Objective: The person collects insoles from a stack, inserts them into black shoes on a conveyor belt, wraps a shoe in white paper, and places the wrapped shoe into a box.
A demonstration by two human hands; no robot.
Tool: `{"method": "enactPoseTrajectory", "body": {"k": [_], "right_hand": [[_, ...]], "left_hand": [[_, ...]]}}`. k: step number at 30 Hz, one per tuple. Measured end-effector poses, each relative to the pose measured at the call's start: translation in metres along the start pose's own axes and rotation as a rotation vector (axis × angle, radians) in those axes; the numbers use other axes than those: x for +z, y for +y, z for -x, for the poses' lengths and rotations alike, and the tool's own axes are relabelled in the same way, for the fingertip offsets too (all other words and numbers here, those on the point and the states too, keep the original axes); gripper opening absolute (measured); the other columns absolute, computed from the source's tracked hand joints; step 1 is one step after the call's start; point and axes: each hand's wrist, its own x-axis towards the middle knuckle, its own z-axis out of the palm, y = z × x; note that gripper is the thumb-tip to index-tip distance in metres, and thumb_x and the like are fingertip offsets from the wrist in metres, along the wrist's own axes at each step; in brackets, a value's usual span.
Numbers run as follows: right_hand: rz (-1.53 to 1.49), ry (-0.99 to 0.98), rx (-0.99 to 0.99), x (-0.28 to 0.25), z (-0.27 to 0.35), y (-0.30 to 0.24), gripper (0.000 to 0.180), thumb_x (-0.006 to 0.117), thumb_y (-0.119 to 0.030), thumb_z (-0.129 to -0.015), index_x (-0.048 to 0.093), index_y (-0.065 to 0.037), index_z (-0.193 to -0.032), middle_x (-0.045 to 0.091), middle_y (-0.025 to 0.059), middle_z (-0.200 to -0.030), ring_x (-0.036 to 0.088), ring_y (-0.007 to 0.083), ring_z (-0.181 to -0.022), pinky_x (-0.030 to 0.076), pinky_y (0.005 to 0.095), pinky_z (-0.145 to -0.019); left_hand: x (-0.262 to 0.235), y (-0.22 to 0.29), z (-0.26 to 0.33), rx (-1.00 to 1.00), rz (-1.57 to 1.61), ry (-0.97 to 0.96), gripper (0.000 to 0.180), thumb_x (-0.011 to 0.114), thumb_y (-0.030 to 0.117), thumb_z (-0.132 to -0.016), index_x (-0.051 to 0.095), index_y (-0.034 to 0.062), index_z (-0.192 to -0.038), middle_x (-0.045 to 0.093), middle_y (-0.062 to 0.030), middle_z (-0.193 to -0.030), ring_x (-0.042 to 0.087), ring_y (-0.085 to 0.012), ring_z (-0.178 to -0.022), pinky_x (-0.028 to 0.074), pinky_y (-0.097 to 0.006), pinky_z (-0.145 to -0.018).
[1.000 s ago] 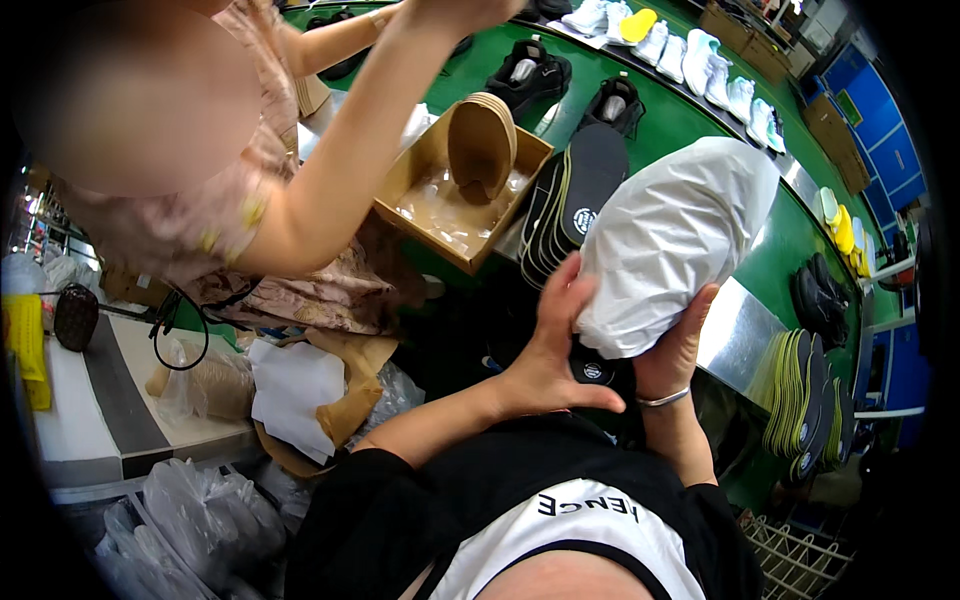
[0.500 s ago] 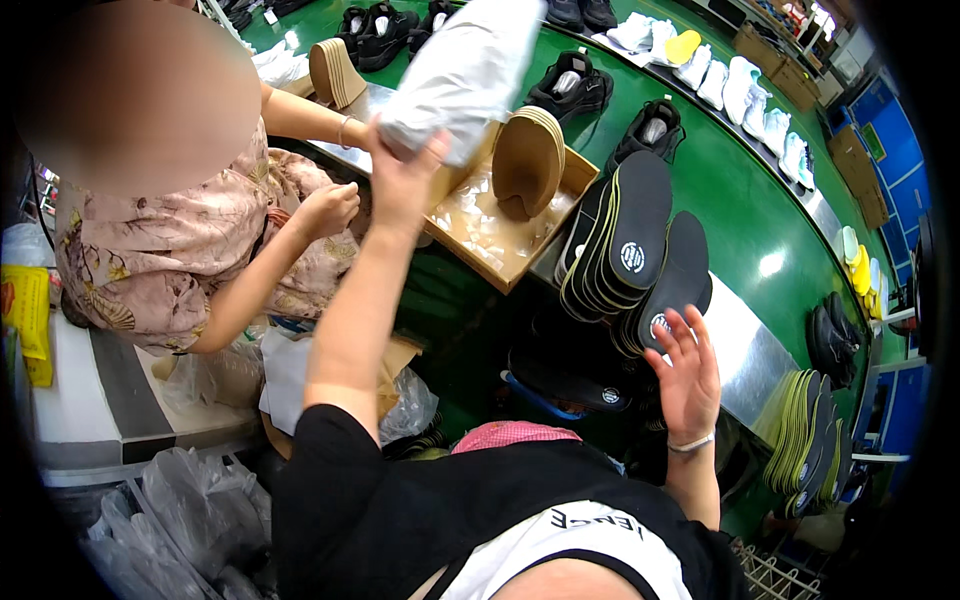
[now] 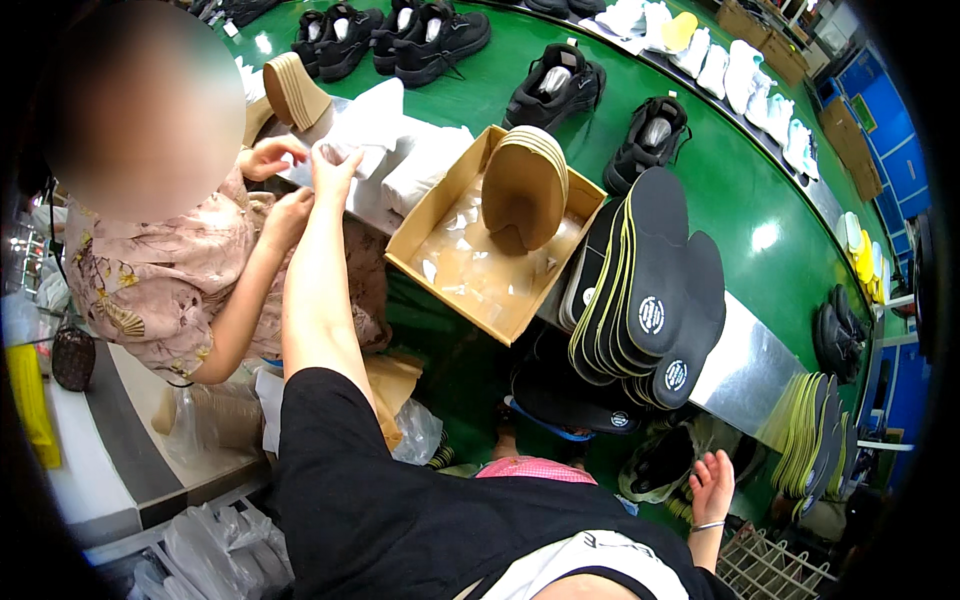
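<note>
My left hand [image 3: 334, 168] reaches far forward on the left, its fingers closed at the edge of crumpled white paper [image 3: 372, 112]. A white paper bundle [image 3: 424, 172] lies beside it on the metal ledge, against a cardboard box [image 3: 450, 318]. Close to my left hand are a co-worker's two hands, one in front of it and one to its left. My right hand [image 3: 712, 487] hangs low on the right, holding nothing, fingers loosely apart. Stacked black insoles [image 3: 655, 260] with yellow-green edges stand on the ledge between my hands.
The box holds brown curved inserts [image 3: 525, 190] and paper scraps. Black shoes [image 3: 556, 88] stand on the green conveyor [image 3: 740, 215], white shoes [image 3: 745, 85] beyond. More insoles [image 3: 805, 430] are at right, near a wire rack [image 3: 770, 565]. A co-worker in a floral top [image 3: 150, 290] is at left.
My left hand has moved left and down from above the box with the white bundle, which now rests on the ledge. My right hand has dropped away from the insoles, down and slightly right.
</note>
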Motion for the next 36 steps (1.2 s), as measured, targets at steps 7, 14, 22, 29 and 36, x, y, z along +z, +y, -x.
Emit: {"method": "enactPoseTrajectory", "body": {"k": [7, 14, 22, 29, 36], "right_hand": [[0.270, 0.169, 0.240, -0.064, -0.015, 0.039, 0.029, 0.052, -0.032, -0.080, 0.046, -0.014, -0.102, 0.054, -0.0002, -0.079, 0.053, 0.0133, -0.060, 0.042, 0.0271, -0.045], [0.422, 0.099, 0.393, -0.077, -0.034, 0.072, 0.028, 0.053, -0.033, -0.078, 0.046, -0.015, -0.098, 0.052, -0.0004, -0.075, 0.052, 0.0149, -0.058, 0.042, 0.0314, -0.047], [0.195, 0.170, -0.100, -0.053, -0.068, -0.010, 0.029, 0.054, -0.033, -0.078, 0.048, -0.014, -0.098, 0.052, -0.0013, -0.078, 0.051, 0.0094, -0.064, 0.038, 0.0226, -0.048], [0.096, -0.558, -0.650, 0.136, -0.043, -0.164, 0.044, 0.043, -0.021, -0.086, 0.030, -0.006, -0.125, 0.044, 0.0079, -0.116, 0.045, 0.0160, -0.100, 0.037, 0.0279, -0.081], [0.179, -1.163, -0.460, 0.340, -0.004, -0.145, 0.078, 0.061, -0.031, -0.072, 0.014, -0.005, -0.129, 0.024, 0.0123, -0.130, 0.022, 0.0241, -0.121, 0.021, 0.0368, -0.097]], "left_hand": [[0.008, -0.056, 0.029, -0.132, -0.120, -0.105, 0.079, 0.073, 0.022, -0.056, 0.030, 0.0037, -0.118, 0.040, -0.0151, -0.115, 0.040, -0.0239, -0.106, 0.033, -0.033, -0.089], [0.003, -0.028, 0.035, -0.159, 0.003, -0.082, 0.075, 0.074, 0.018, -0.059, 0.030, 0.0056, -0.118, 0.042, -0.0100, -0.112, 0.041, -0.0181, -0.102, 0.034, -0.029, -0.086], [-0.037, 0.025, 0.049, -0.257, 0.545, -0.021, 0.063, 0.067, 0.015, -0.067, 0.030, 0.0072, -0.117, 0.040, -0.0076, -0.113, 0.043, -0.0168, -0.101, 0.041, -0.036, -0.078], [-0.018, 0.142, 0.133, -0.551, 1.347, -0.685, 0.050, 0.040, 0.042, -0.078, 0.036, 0.0136, -0.119, 0.046, -0.0099, -0.112, 0.049, -0.0338, -0.095, 0.047, -0.053, -0.068], [-0.001, 0.172, 0.224, -0.705, 1.793, -0.709, 0.057, 0.043, 0.049, -0.076, 0.031, 0.0193, -0.123, 0.042, -0.0079, -0.118, 0.052, -0.0393, -0.090, 0.047, -0.056, -0.062]]}}
